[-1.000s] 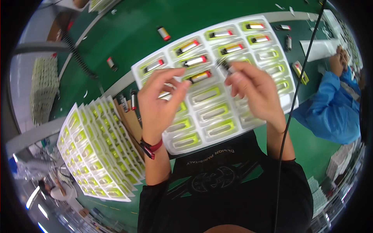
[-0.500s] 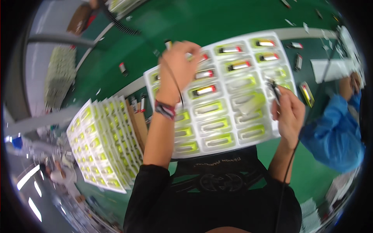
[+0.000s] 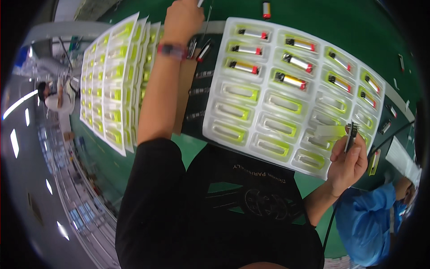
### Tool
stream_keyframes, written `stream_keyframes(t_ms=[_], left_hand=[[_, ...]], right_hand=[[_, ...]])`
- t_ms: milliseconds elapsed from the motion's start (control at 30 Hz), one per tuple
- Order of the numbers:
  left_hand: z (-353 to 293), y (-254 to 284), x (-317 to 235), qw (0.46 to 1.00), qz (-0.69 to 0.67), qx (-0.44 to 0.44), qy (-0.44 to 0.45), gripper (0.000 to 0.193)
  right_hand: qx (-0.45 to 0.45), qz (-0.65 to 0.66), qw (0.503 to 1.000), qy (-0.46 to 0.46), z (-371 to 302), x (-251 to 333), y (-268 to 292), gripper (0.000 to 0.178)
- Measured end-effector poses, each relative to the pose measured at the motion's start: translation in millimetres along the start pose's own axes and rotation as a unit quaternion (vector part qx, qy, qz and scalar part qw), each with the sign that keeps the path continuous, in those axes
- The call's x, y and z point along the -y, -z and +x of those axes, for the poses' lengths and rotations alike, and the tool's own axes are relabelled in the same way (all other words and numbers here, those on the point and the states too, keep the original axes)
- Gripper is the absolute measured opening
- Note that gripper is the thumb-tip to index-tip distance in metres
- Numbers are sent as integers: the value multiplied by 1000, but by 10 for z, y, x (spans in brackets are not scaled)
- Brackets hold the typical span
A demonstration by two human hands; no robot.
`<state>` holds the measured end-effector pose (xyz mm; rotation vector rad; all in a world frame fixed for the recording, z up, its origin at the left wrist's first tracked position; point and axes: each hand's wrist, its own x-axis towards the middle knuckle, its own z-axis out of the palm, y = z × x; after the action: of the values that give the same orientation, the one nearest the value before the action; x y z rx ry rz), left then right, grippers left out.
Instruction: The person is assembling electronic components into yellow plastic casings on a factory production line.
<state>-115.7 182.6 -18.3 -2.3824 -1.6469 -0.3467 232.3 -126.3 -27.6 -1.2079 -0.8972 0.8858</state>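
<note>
closest to the viewer, a black printed shirt [image 3: 233, 201] fills the lower middle, with both bare forearms rising from it. at the lower right, the right hand [image 3: 348, 165] has its fingers curled shut around one small dark slim device [image 3: 350, 136], held upright just over the near right edge of a white moulded plastic tray [image 3: 215, 117]. the tray is glossy, thin and rectangular, pressed into rows of oblong pockets with yellow-green liners; about eleven pockets in the far rows hold slim cylinders with a black end and a red end, such as one filled pocket [image 3: 292, 81], while roughly a dozen near pockets sit empty. left of the tray lies a fanned stack of similar trays [image 3: 112, 80], several deep, too overlapped to count. farther off, the left hand [image 3: 182, 19], wearing one red wristband [image 3: 172, 49], reaches to the top edge over the green table [image 3: 340, 22]; its fingers look bunched, but whether they grip anything cannot be told. one loose red-tipped cylinder [image 3: 266, 9] lies beyond. a person in a blue sleeve [image 3: 367, 219] works at the far right.
</note>
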Motion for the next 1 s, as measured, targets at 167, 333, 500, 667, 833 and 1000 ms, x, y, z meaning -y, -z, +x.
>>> stream_keyframes(t_ms=[167,333,500,667,833,1000], left_hand=[[-1552,847,-871,984,-110,31,139,31],[-2215,725,-694,970,-55,51,231,29],[-1909,448,-513,983,20,-2,183,18],[-1759,314,-476,987,63,30,147,18],[-1857,307,-451,993,60,21,100,28],[-1861,444,-501,997,-32,18,71,34]], right_hand=[[45,7,999,-14,45,-63,29,46],[96,5,995,-14,178,-16,-122,41],[160,-13,987,-13,241,117,-138,39],[110,6,993,-41,223,179,-100,38],[69,-19,996,-45,242,156,-1,36],[70,-29,997,-12,294,138,55,37]])
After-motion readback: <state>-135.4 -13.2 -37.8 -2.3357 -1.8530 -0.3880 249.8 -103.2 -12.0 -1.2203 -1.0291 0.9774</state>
